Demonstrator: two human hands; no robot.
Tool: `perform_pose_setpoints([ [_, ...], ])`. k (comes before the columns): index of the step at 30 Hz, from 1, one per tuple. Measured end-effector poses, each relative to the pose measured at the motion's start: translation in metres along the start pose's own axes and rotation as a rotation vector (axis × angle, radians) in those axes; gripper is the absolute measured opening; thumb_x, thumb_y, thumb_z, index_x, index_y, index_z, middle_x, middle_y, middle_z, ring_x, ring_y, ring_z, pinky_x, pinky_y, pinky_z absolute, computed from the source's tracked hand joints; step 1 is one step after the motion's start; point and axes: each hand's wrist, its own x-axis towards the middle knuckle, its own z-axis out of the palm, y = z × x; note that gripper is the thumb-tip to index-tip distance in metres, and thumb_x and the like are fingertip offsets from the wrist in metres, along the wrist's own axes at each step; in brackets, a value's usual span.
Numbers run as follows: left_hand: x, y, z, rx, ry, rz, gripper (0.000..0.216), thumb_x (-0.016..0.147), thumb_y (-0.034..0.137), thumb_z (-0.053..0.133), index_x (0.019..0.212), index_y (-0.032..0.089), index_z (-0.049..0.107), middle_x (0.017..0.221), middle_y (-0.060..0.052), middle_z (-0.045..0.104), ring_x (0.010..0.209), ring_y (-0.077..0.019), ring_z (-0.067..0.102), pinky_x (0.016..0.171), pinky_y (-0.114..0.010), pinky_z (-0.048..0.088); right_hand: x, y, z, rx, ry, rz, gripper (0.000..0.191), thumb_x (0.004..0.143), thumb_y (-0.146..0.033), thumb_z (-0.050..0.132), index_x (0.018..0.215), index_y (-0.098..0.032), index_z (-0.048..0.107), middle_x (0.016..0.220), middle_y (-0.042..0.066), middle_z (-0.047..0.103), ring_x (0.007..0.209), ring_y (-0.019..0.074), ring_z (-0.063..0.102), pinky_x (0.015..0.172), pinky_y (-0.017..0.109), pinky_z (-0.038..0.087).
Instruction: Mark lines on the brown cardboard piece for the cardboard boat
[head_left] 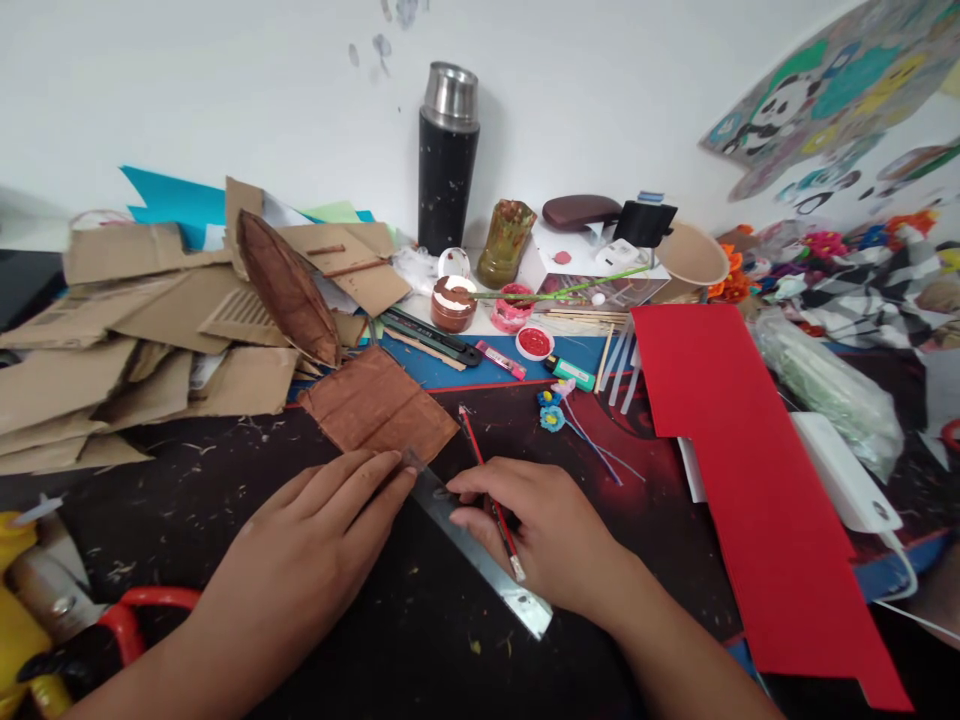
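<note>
A square of brown-painted cardboard [382,400] lies on the dark tabletop, its near corner under the fingers of my left hand [315,545]. That hand lies flat, fingers stretched out, at the far end of a metal ruler [480,565]. The ruler slants from the cardboard toward the lower right. My right hand [540,525] is closed around a red and black pencil [472,440], its point facing away and its eraser end toward me. Thumb and forefinger of this hand are at the ruler's edge; whether they grip it is unclear.
A pile of cardboard scraps [150,330] and a brown leaf-shaped piece [289,285] fill the left. Behind stand a black thermos [446,170], paint pots [454,308] and a box cutter [431,338]. Red card [765,500] lies at right, flowers [551,415] nearer, red-handled tool [127,625] lower left.
</note>
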Motion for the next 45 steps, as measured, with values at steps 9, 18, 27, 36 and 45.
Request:
perform_pose_setpoints([
  [9, 0.0, -0.004, 0.0, 0.01, 0.023, -0.03, 0.043, 0.115, 0.016, 0.047, 0.145, 0.018, 0.078, 0.14, -0.014, 0.085, 0.125, -0.0336, 0.078, 0.1, -0.046, 0.061, 0.017, -0.001, -0.002, 0.177, 0.085, 0.043, 0.011, 0.113, -0.028, 0.072, 0.116, -0.021, 0.08, 0.098, 0.005, 0.085, 0.083, 0.0183, 0.08, 0.078, 0.029, 0.06],
  [18, 0.011, 0.004, -0.003, 0.02, 0.079, -0.052, 0.038, 0.122, 0.03, 0.05, 0.131, 0.015, 0.083, 0.127, -0.017, 0.086, 0.116, -0.0344, 0.08, 0.092, -0.046, 0.061, 0.052, 0.004, 0.003, 0.472, 0.178, 0.168, 0.02, 0.115, -0.039, 0.069, 0.111, -0.021, 0.078, 0.085, -0.001, 0.08, 0.063, 0.0129, 0.071, 0.066, 0.026, 0.057],
  [27, 0.003, 0.001, 0.001, -0.022, 0.021, -0.022, 0.037, 0.119, 0.018, 0.047, 0.136, 0.017, 0.079, 0.136, -0.015, 0.084, 0.126, -0.035, 0.078, 0.101, -0.051, 0.065, 0.05, 0.017, 0.018, 0.378, 0.235, 0.138, 0.022, 0.116, -0.039, 0.067, 0.112, -0.021, 0.079, 0.085, 0.001, 0.081, 0.07, 0.0159, 0.074, 0.071, 0.029, 0.06],
  [36, 0.016, 0.001, -0.005, -0.029, 0.063, -0.08, 0.029, 0.119, 0.021, 0.052, 0.13, 0.014, 0.078, 0.125, -0.015, 0.083, 0.116, -0.0309, 0.078, 0.103, -0.047, 0.066, 0.035, 0.023, 0.007, 0.033, 0.065, -0.07, 0.021, 0.116, -0.039, 0.075, 0.122, -0.02, 0.079, 0.104, 0.006, 0.085, 0.089, 0.0202, 0.078, 0.083, 0.032, 0.058],
  [45, 0.01, -0.001, -0.002, -0.018, 0.032, -0.035, 0.029, 0.116, 0.015, 0.055, 0.127, 0.015, 0.082, 0.129, -0.014, 0.085, 0.119, -0.0323, 0.078, 0.104, -0.048, 0.065, 0.035, 0.013, 0.0, -0.226, -0.195, -0.033, 0.029, 0.107, -0.039, 0.089, 0.126, -0.022, 0.077, 0.114, 0.009, 0.08, 0.104, 0.0264, 0.075, 0.089, 0.037, 0.057],
])
